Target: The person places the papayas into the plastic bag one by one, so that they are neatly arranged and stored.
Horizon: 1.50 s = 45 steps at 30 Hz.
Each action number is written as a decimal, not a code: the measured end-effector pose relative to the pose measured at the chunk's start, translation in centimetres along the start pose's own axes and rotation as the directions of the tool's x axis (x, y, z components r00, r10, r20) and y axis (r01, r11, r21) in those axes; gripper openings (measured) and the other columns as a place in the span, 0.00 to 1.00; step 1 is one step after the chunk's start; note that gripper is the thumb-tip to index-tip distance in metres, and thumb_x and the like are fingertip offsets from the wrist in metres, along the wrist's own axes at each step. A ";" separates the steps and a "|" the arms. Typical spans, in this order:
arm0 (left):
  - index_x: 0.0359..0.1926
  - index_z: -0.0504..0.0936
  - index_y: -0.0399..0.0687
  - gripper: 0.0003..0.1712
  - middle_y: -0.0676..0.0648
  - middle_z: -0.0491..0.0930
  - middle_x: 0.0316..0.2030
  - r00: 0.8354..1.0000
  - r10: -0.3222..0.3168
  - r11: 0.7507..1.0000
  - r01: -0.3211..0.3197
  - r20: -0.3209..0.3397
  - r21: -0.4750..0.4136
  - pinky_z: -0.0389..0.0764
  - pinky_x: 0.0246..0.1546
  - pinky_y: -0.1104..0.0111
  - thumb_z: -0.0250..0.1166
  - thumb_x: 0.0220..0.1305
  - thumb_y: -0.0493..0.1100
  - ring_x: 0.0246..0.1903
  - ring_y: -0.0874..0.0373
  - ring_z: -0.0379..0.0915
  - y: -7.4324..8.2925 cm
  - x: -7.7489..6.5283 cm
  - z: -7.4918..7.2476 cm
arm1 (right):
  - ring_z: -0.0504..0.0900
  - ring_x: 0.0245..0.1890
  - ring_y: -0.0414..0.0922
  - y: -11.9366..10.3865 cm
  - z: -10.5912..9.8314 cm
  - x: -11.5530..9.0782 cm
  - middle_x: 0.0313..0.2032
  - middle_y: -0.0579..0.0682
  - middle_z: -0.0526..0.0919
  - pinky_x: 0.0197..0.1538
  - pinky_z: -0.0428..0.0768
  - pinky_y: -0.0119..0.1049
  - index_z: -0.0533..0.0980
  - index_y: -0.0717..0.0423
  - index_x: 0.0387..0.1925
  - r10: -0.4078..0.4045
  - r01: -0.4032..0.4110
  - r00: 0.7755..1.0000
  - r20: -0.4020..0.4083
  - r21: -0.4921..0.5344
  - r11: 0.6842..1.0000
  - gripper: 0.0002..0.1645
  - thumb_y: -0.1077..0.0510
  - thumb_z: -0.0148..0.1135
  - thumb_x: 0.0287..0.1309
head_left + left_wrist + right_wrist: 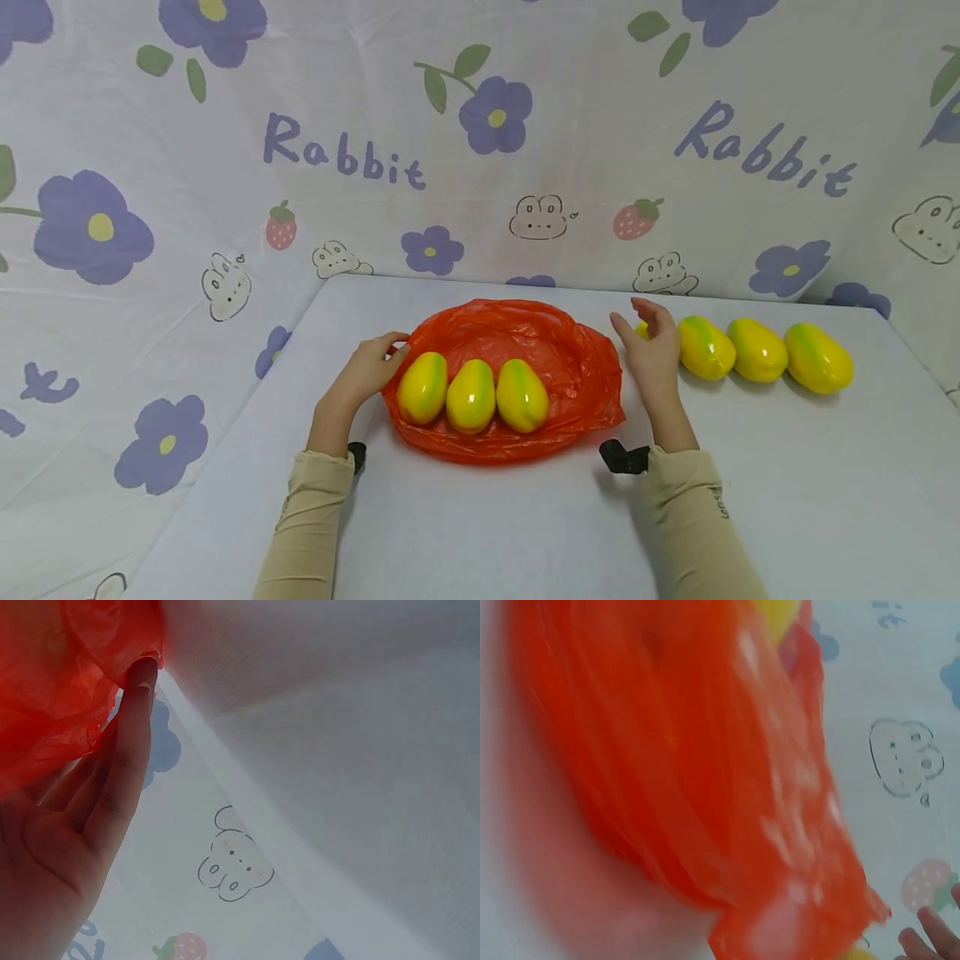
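A red plastic bag [517,321] lies spread open, with three glossy yellow mangoes [471,396] with green streaks in a row inside it. My left hand [360,375] pinches the bag's left rim between thumb and fingers. In the left wrist view, the fingers [124,765] reach up along the outside of the bag, and the thumb is hidden. Beyond the bag's right side, my right hand [654,354] holds nothing, its thumb and fingers spread apart. It partly hides another mango [642,331]. In the right wrist view only some fingertips [930,934] show at the lower right corner.
To the right of my right hand, three more yellow mangoes [756,350] sit in a row near the back of the white table [480,533]. A white cloth [585,100] with flowers and rabbits hangs behind. Black wrist mounts [624,457] stick out inward from both sleeves.
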<state>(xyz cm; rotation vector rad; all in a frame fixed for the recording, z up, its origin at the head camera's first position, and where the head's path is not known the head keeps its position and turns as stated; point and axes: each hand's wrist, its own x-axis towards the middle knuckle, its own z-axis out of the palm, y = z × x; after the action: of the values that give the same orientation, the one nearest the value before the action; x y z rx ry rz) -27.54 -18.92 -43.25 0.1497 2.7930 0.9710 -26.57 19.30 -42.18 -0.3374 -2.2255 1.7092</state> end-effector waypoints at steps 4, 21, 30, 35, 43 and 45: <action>0.69 0.67 0.49 0.26 0.37 0.75 0.60 1.000 -0.002 1.000 0.002 -0.001 0.000 0.80 0.56 0.52 0.49 0.75 0.51 0.55 0.43 0.73 0.0 0.0 0.0 | 0.60 0.73 0.47 0.2 -0.9 0.9 0.69 0.53 0.68 0.78 0.54 0.41 0.67 0.53 0.66 0.022 -0.021 0.999 -0.034 0.016 1.000 0.33 0.50 0.63 0.63; 0.69 0.67 0.50 0.26 0.37 0.75 0.60 1.000 -0.001 1.000 0.001 -0.006 0.003 0.80 0.56 0.52 0.49 0.75 0.52 0.55 0.44 0.74 -0.4 0.2 0.3 | 0.61 0.72 0.47 2.3 -2.6 2.2 0.70 0.52 0.66 0.76 0.58 0.40 0.65 0.54 0.68 0.096 -0.096 0.992 -0.076 0.004 0.995 0.33 0.50 0.61 0.64; 0.69 0.67 0.49 0.26 0.36 0.75 0.60 1.000 0.016 1.000 -0.016 -0.017 0.008 0.79 0.57 0.50 0.49 0.75 0.51 0.56 0.42 0.73 -0.1 -0.1 0.1 | 0.65 0.69 0.48 3.1 -2.3 2.1 0.66 0.55 0.70 0.74 0.61 0.40 0.67 0.58 0.66 0.051 -0.050 0.997 -0.063 0.009 0.999 0.33 0.53 0.62 0.63; 0.69 0.67 0.49 0.26 0.37 0.75 0.60 1.000 0.010 1.000 -0.010 -0.012 0.010 0.79 0.57 0.51 0.49 0.75 0.52 0.56 0.43 0.73 0.0 -0.1 0.1 | 0.66 0.68 0.49 3.5 -2.0 1.8 0.66 0.56 0.70 0.74 0.63 0.42 0.66 0.59 0.66 0.049 -0.048 0.998 -0.049 0.008 0.999 0.32 0.55 0.62 0.63; 0.69 0.67 0.50 0.26 0.36 0.75 0.59 1.000 0.000 1.000 0.000 -0.008 0.012 0.80 0.55 0.52 0.49 0.75 0.52 0.54 0.43 0.74 0.0 -0.1 0.2 | 0.66 0.68 0.51 4.3 -1.4 1.7 0.66 0.58 0.69 0.73 0.64 0.44 0.67 0.62 0.65 0.036 -0.036 0.999 -0.040 0.013 0.999 0.32 0.57 0.63 0.62; 0.69 0.67 0.50 0.26 0.36 0.75 0.60 1.000 0.000 1.000 0.000 -0.007 0.014 0.80 0.56 0.51 0.49 0.75 0.52 0.55 0.43 0.74 0.0 -0.1 0.2 | 0.64 0.70 0.51 4.4 -1.4 1.6 0.67 0.58 0.69 0.74 0.63 0.44 0.67 0.63 0.65 0.046 -0.045 0.998 -0.040 0.020 0.999 0.32 0.58 0.63 0.62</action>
<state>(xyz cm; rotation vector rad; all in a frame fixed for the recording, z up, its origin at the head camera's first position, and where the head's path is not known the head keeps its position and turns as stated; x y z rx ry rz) -27.38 -18.79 -43.37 0.1485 2.8067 0.9546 -27.59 22.27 -45.96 -0.4178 -2.1877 1.7295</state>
